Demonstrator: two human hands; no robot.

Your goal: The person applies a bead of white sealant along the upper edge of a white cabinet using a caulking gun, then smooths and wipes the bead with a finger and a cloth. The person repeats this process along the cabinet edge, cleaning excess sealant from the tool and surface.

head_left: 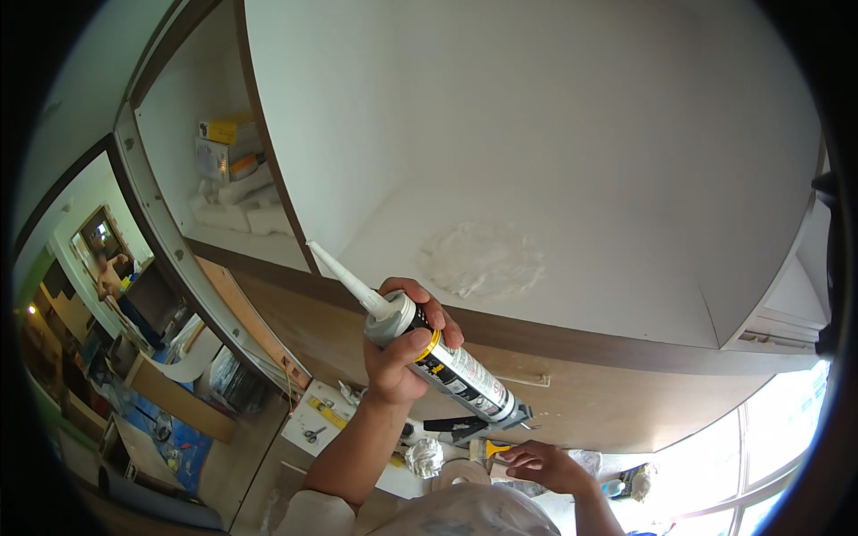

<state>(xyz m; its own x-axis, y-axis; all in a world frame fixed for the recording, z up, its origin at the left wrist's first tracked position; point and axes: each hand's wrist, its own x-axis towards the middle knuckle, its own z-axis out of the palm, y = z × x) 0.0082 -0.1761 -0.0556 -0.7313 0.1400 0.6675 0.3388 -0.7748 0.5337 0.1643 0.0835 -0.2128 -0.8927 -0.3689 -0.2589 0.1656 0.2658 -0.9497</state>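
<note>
My left hand [400,355] is wrapped round the front of a sealant cartridge [474,379], white and black with a yellow ring, fitted in a caulking gun [508,416]. Its long white nozzle [347,275] points up and to the left, in front of the cabinet's lower edge. Below hangs the gun's dark handle [451,425], with no fingers on it. My right hand [547,464] is lower and to the right, fingers apart and partly bent, beside a yellow-handled tool [494,449] whose kind I cannot make out. Nothing shows in it.
Ahead, a white cabinet compartment [590,259] has a rough whitish patch [483,259] on its base. Boxes [223,147] and wrapped rolls [241,207] fill a left shelf. A cluttered worktop below holds scissors [315,435] and crumpled plastic [424,458]. Another person [112,277] appears far left.
</note>
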